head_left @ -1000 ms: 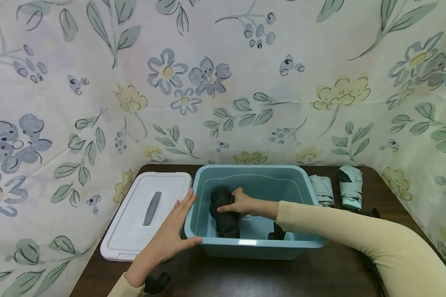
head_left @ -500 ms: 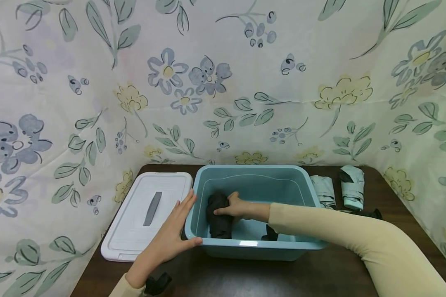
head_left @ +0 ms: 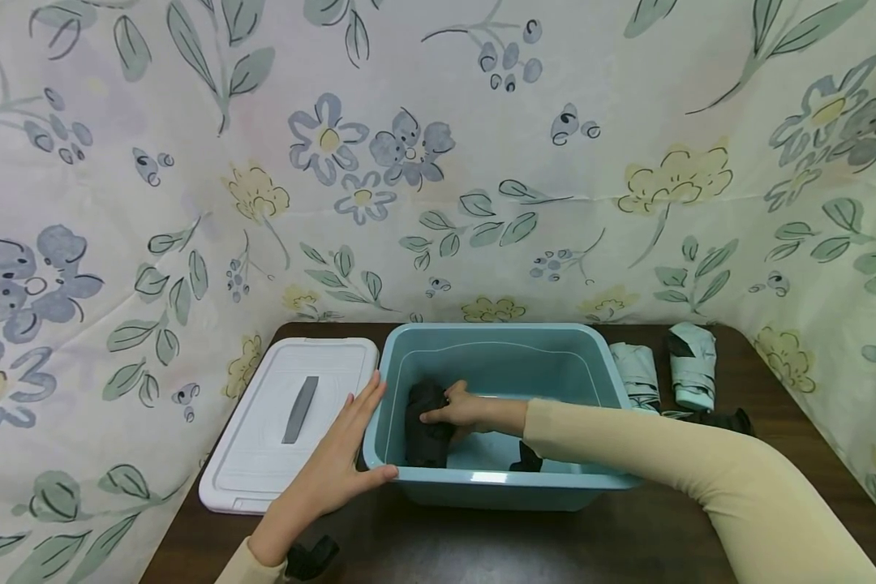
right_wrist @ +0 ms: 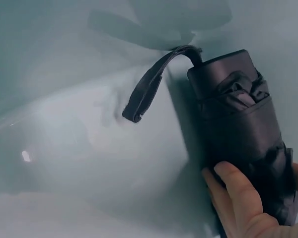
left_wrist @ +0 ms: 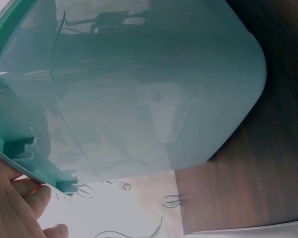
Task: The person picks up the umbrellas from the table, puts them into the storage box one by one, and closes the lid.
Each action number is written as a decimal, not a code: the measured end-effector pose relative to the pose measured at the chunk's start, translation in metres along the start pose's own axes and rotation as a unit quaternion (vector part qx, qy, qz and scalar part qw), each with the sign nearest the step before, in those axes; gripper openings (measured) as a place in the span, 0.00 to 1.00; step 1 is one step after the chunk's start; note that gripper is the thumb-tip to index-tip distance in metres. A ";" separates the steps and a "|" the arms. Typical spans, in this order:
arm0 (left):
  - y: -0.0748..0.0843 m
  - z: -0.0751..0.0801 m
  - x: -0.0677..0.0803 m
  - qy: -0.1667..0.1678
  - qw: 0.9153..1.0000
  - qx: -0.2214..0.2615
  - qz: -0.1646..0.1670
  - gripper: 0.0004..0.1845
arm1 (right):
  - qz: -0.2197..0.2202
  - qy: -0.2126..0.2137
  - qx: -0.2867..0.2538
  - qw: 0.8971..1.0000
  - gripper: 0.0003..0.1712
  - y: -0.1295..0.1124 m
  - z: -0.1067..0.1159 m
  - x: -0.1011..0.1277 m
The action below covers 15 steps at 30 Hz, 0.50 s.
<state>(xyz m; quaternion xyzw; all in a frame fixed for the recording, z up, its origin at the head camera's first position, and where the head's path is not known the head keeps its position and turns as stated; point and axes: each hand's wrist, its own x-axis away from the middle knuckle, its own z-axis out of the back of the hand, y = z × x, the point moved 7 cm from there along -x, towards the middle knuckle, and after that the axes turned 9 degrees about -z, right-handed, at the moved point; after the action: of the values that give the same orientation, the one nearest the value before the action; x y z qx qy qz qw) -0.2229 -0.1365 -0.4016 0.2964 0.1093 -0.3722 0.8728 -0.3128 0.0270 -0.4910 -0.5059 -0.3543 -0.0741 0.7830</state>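
Black folded umbrella held inside blue bin; grip not yet released.
The work is judged to be partway: the umbrella is placed within the bin, at its left end, but is still gripped by the right hand, its fingers wrapped around the body with the thumb opposed. The left hand is set at the bin's left near corner, fingers straight, thumb spread. The white lid is off, laid on the counter; two pale bundles are left outside, beside the right wall. The umbrella's long axis is aligned near-to-far, parallel to the left wall. The flat handle end, with its wrist strap, is shown pointing away from the fingers; which wall is faced by it cannot be told.
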 end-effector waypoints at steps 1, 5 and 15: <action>0.000 0.000 0.000 -0.001 1.000 -0.001 0.001 0.53 | -0.002 -0.002 -0.003 1.000 0.40 0.000 0.000 0.000; 0.000 -0.001 0.001 -0.002 1.000 0.000 0.004 0.54 | -0.010 -0.012 0.004 1.000 0.39 0.001 -0.001 0.001; 0.002 0.000 0.001 -0.006 1.000 0.002 0.004 0.52 | -0.011 -0.026 0.048 0.998 0.38 -0.002 0.000 0.004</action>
<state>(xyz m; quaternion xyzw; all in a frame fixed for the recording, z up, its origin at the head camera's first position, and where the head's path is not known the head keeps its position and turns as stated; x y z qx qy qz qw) -0.2214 -0.1359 -0.4012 0.2964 0.1016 -0.3708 0.8743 -0.3102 0.0270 -0.4872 -0.4652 -0.3834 -0.0528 0.7961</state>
